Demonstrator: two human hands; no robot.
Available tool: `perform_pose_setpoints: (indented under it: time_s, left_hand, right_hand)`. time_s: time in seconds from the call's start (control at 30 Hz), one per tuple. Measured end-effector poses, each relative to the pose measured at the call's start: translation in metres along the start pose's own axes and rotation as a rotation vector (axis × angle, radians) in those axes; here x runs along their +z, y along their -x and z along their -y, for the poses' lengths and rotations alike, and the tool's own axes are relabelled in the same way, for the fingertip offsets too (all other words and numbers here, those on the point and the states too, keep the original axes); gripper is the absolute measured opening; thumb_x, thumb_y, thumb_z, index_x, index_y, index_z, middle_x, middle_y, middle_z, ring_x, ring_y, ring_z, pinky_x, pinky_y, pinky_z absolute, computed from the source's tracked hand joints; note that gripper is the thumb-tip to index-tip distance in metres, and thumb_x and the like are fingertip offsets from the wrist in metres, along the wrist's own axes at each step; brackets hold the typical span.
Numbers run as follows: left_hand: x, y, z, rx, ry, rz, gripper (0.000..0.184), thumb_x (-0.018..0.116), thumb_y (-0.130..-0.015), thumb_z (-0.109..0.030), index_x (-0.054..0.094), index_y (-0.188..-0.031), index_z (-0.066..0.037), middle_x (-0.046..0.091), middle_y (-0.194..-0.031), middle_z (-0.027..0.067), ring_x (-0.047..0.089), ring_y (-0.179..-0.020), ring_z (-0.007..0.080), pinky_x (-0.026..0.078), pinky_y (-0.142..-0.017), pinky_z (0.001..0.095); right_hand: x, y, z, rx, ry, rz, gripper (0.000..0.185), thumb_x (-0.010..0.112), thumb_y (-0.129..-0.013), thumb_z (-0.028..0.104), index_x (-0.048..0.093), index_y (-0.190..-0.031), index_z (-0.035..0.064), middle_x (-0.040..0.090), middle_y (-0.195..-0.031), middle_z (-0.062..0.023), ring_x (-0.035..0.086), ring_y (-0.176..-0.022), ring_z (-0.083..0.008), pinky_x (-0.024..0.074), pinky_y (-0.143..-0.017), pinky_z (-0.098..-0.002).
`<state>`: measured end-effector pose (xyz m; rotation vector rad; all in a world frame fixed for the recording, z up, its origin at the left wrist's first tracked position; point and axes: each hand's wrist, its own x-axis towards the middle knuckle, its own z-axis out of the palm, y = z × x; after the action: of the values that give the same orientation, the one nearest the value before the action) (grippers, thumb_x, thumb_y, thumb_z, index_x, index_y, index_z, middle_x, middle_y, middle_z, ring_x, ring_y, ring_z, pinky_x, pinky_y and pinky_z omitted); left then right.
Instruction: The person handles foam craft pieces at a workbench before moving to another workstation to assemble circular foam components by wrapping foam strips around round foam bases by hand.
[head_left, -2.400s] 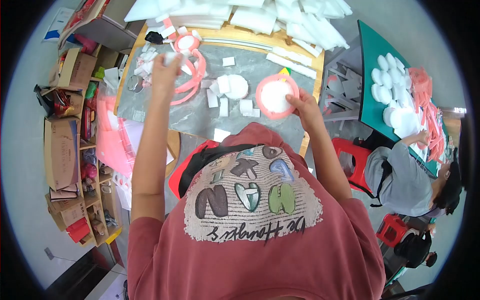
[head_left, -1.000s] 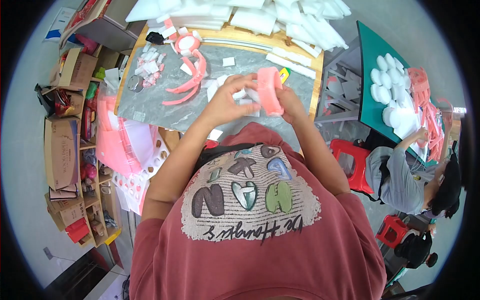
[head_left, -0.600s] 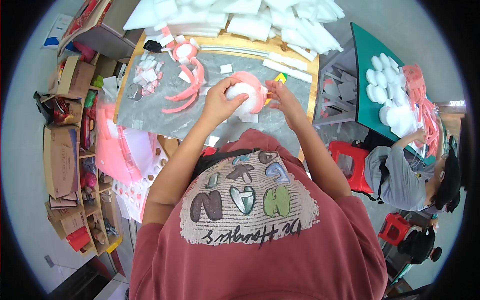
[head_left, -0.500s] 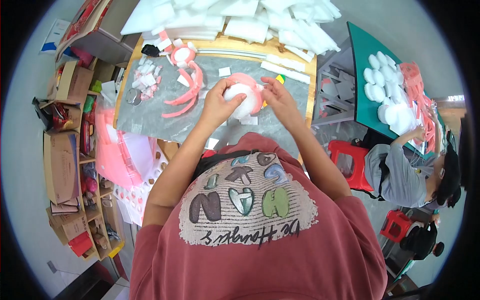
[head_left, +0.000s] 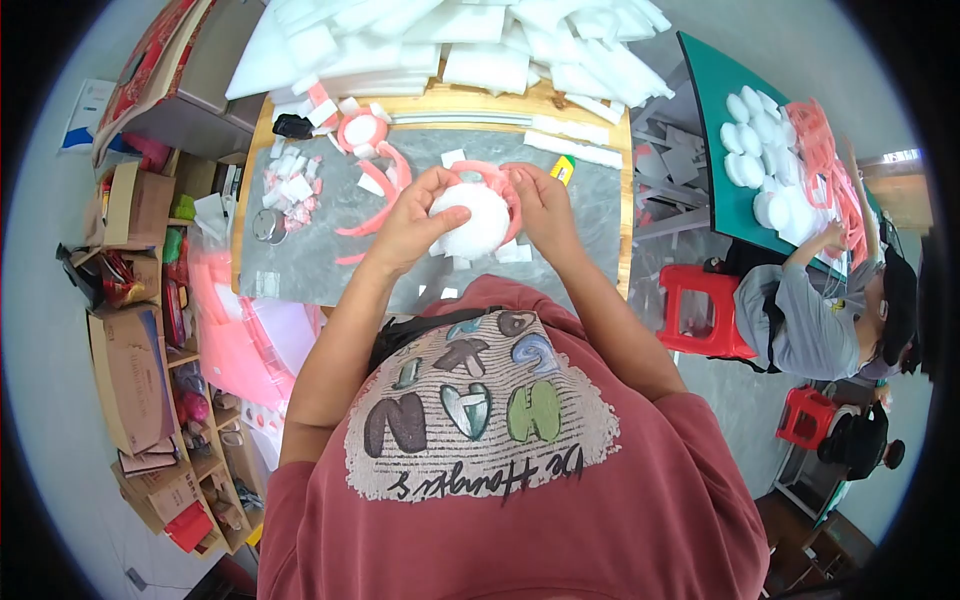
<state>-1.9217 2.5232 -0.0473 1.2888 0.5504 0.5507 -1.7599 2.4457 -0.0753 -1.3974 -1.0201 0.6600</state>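
Note:
My left hand (head_left: pixel 418 215) is closed on a round white foam disc (head_left: pixel 474 222), with the thumb lying across its face. A pink foam strip (head_left: pixel 488 174) curves around the disc's far and right edges. At the right edge, my right hand (head_left: pixel 541 208) pinches that strip between thumb and bent fingers. The disc is tilted toward me above the grey table surface (head_left: pixel 340 270). Small white foam pieces (head_left: pixel 513 252) lie just below it. More pink strips (head_left: pixel 378 205) curve on the table left of my left hand.
White foam sheets (head_left: pixel 485 68) are piled at the table's far side. A pink-ringed disc (head_left: pixel 362 130), foam scraps (head_left: pixel 290 188), a round metal tin (head_left: pixel 268 226) and a yellow-green packet (head_left: pixel 563 170) lie around. At right, another person (head_left: pixel 815 310) sits by a green table (head_left: pixel 705 110).
The disc has turned so more of its white face shows. My right fingers have closed in on the pink strip at its right side. The camera view has shifted slightly.

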Motion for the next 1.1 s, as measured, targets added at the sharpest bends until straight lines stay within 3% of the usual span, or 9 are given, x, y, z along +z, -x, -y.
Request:
perform_pose_setpoints:
  time_s: [0.07, 0.3, 0.37, 0.43, 0.5, 0.63, 0.77, 0.9, 1.1]
  left_hand:
    - [-0.011, 0.0, 0.001, -0.058, 0.086, 0.077, 0.028, 0.063, -0.075, -0.003, 0.047, -0.097, -0.007, 0.053, -0.094, 0.0012, 0.051, -0.088, 0.0084, 0.043, -0.076, 0.0217]
    - [-0.045, 0.001, 0.004, -0.041, 0.278, 0.216, 0.031, 0.066, -0.073, -0.006, 0.047, -0.097, -0.008, 0.055, -0.094, 0.002, 0.053, -0.087, 0.009, 0.043, -0.076, 0.0231]
    - [-0.056, 0.002, -0.01, 0.109, 0.457, 0.477, 0.03, 0.066, -0.072, -0.007, 0.047, -0.095, -0.008, 0.056, -0.096, 0.0054, 0.054, -0.089, 0.0117, 0.044, -0.079, 0.0275]
    - [-0.069, 0.0, -0.015, 0.091, 0.374, 0.315, 0.027, 0.064, -0.073, -0.005, 0.047, -0.094, -0.008, 0.057, -0.094, 0.0067, 0.054, -0.09, 0.0117, 0.044, -0.078, 0.0266]
    - [-0.081, -0.008, -0.004, -0.108, 0.01, 0.059, 0.026, 0.063, -0.074, -0.004, 0.047, -0.095, -0.007, 0.058, -0.092, 0.0066, 0.055, -0.088, 0.0117, 0.045, -0.076, 0.026]
    - [-0.111, -0.019, 0.051, -0.11, -0.095, -0.256, 0.027, 0.061, -0.074, -0.001, 0.048, -0.097, -0.002, 0.058, -0.094, 0.0071, 0.055, -0.089, 0.0119, 0.046, -0.075, 0.026]
    - [-0.13, -0.035, 0.09, 0.013, -0.75, -0.315, 0.038, 0.063, -0.072, -0.008, 0.047, -0.106, 0.001, 0.058, -0.098, 0.0162, 0.057, -0.092, 0.026, 0.045, -0.078, 0.0344]
    - [-0.128, -0.054, 0.076, 0.172, -1.057, -0.319, 0.044, 0.065, -0.071, -0.011, 0.047, -0.11, 0.0, 0.053, -0.108, 0.0187, 0.052, -0.102, 0.0308, 0.04, -0.088, 0.0365]
    - [-0.118, -0.069, 0.059, 0.122, -0.941, -0.091, 0.037, 0.064, -0.072, -0.01, 0.051, -0.105, 0.0, 0.054, -0.106, 0.0178, 0.05, -0.101, 0.0307, 0.039, -0.086, 0.0366]
  right_hand:
    - [-0.001, -0.005, 0.005, 0.123, -0.212, 0.162, 0.023, 0.044, -0.089, 0.015, 0.058, -0.094, -0.0011, 0.06, -0.074, -0.0059, 0.054, -0.062, -0.0105, 0.0441, -0.058, -0.0234]
    - [0.005, -0.019, -0.001, 0.32, -0.409, 0.22, 0.027, 0.042, -0.091, 0.023, 0.053, -0.1, 0.0002, 0.058, -0.079, -0.0067, 0.052, -0.062, -0.0088, 0.0447, -0.058, -0.0224]
    - [-0.01, -0.027, -0.034, 0.399, -0.494, -0.104, 0.026, 0.039, -0.091, 0.022, 0.05, -0.102, 0.0015, 0.057, -0.072, -0.007, 0.053, -0.056, -0.0113, 0.0441, -0.051, -0.0225]
    - [-0.026, -0.031, -0.038, 0.413, -0.423, -0.249, 0.03, 0.039, -0.091, 0.025, 0.048, -0.104, 0.0, 0.057, -0.077, -0.0085, 0.055, -0.06, -0.013, 0.0456, -0.053, -0.0246]
    - [-0.036, -0.028, -0.039, 0.383, -0.402, -0.328, 0.03, 0.039, -0.091, 0.025, 0.048, -0.104, 0.0, 0.057, -0.078, -0.0087, 0.055, -0.062, -0.0133, 0.0461, -0.054, -0.0253]
    - [-0.044, -0.028, -0.043, 0.291, -0.339, -0.488, 0.029, 0.038, -0.092, 0.025, 0.048, -0.102, -0.0007, 0.057, -0.084, -0.0098, 0.055, -0.065, -0.012, 0.0474, -0.059, -0.0256]
    - [-0.028, -0.024, -0.03, 0.323, -0.174, -0.378, 0.028, 0.043, -0.09, 0.026, 0.049, -0.096, -0.0003, 0.057, -0.08, -0.0076, 0.055, -0.061, -0.0126, 0.045, -0.054, -0.0243]
    - [-0.014, -0.021, -0.024, 0.279, -0.125, -0.21, 0.022, 0.051, -0.087, 0.021, 0.052, -0.094, 0.0007, 0.06, -0.079, -0.0071, 0.055, -0.062, -0.011, 0.0434, -0.053, -0.0227]
    - [-0.007, -0.022, -0.018, 0.229, -0.042, -0.13, 0.02, 0.053, -0.086, 0.018, 0.054, -0.093, -0.0004, 0.061, -0.079, -0.0054, 0.056, -0.063, -0.0109, 0.0446, -0.055, -0.0231]
